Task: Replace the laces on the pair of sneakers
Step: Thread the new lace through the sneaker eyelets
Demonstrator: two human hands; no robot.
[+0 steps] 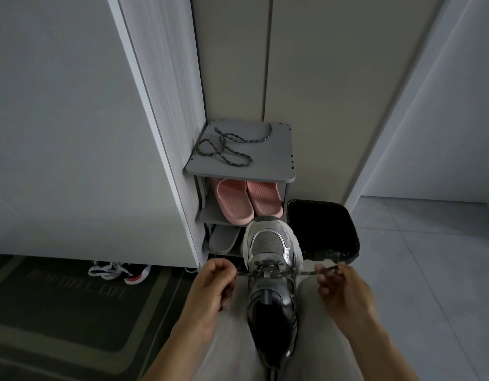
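Observation:
A grey and silver sneaker rests between my knees, toe pointing away from me. A dark speckled lace crosses its lowest eyelets and stretches out to both sides. My left hand grips the left end of that lace beside the shoe. My right hand pinches the right end, pulled taut. A second dark speckled lace lies loose in coils on top of the grey shoe rack.
The rack holds pink slippers on its middle shelf and a grey slipper below. A black bin with a bag liner stands right of it. A white-laced shoe lies under the cabinet, by a dark doormat.

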